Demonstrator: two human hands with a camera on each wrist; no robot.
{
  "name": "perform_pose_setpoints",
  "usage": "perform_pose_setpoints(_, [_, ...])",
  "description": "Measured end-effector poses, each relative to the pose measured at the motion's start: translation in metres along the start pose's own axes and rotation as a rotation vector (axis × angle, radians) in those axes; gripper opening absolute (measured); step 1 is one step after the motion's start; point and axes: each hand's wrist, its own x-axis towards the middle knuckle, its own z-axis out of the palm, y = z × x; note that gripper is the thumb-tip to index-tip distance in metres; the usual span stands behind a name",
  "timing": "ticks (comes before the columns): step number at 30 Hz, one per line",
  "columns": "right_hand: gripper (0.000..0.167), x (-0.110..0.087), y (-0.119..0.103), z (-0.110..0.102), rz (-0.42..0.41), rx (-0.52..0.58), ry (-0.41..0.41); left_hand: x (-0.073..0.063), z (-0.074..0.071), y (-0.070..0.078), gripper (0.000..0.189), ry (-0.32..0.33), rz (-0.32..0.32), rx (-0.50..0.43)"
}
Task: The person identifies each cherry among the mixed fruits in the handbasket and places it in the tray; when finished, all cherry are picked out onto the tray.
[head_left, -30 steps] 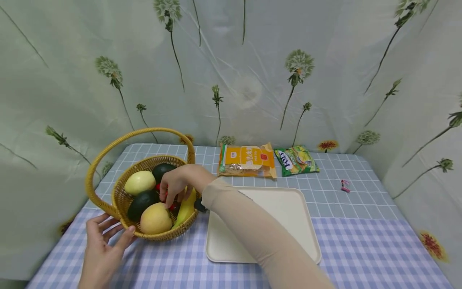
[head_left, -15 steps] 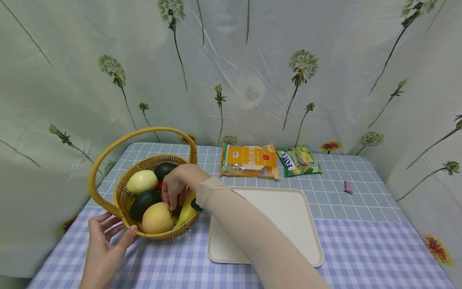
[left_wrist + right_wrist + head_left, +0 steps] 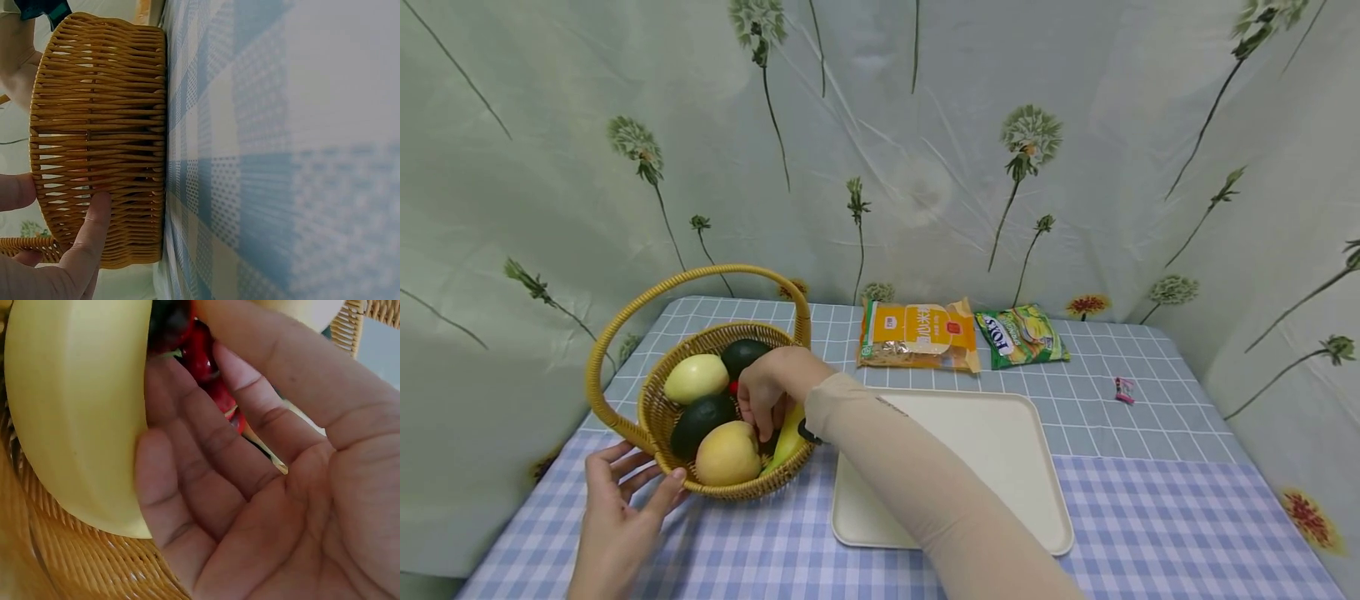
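Beige-sleeved right grip [image 3: 767, 392], one: inside the basket at 3 o'clock, entering from 4; back of the hand uppermost, wrist bent, fingers part-curled and pointing down; tips hidden, so whether anything is pinched cannot be told. Red fruit [image 3: 220, 397], several, small, glossy: at 3 o'clock within the basket, just beside those fingers; smooth skins might slip from a shallow pinch, and close packing could bring up a neighbour. Banana [image 3: 81, 412], one: 4 o'clock, seemingly touching the little finger; liable to be dragged if the hand sweeps sideways. Round yellow fruit [image 3: 727, 454], one: 6 o'clock, near the fingers; a knuckle could roll it. Dark green fruits [image 3: 703, 425], two: 8 and 12 o'clock. Basket [image 3: 100, 125], woven, one: upright on the surface [image 3: 1150, 508]; its handle [image 3: 700, 275] passes behind the wrist at 2 o'clock, a possible snag on lifting. Left grip [image 3: 617, 517], one: at the basket's 7 o'clock, digits spread, thumb at the rim, a finger against the outer weave, nothing enclosed; were that touch too light, a push from 3 o'clock might shift the basket. Tray [image 3: 985, 442], cream, one: the basket's 4 o'clock, beneath the forearm.
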Motion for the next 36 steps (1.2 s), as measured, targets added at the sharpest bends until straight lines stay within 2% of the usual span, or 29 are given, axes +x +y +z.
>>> perform_pose_setpoints(7, [0.028, 0.01, -0.002, 0.006, -0.025, -0.17, 0.085, 0.0, 0.0, -0.001, 0.064, 0.0, 0.009, 0.026])
perform_pose_setpoints(12, [0.032, 0.01, -0.005, 0.008, -0.02, -0.255, 0.092, -0.001, 0.0, 0.0, 0.065, 0.0, 0.01, -0.007])
perform_pose_setpoints(19, [0.034, 0.008, -0.01, 0.011, 0.02, -0.344, 0.103, 0.0, 0.0, 0.0, 0.065, 0.001, -0.004, -0.001])
perform_pose_setpoints(22, [0.028, 0.006, -0.015, 0.014, 0.044, -0.413, 0.108, 0.0, 0.0, 0.0, 0.066, -0.003, -0.011, -0.006])
perform_pose_setpoints(26, [0.026, 0.004, -0.022, 0.02, 0.091, -0.478, 0.149, 0.0, -0.001, 0.0, 0.067, -0.003, -0.019, -0.019])
perform_pose_setpoints(29, [0.026, 0.003, -0.022, 0.021, 0.093, -0.459, 0.17, 0.0, -0.002, -0.001, 0.067, -0.001, -0.017, -0.025])
perform_pose_setpoints(36, [0.017, 0.002, -0.012, 0.013, 0.011, -0.3, 0.148, 0.0, -0.001, -0.002, 0.064, -0.009, 0.018, 0.009])
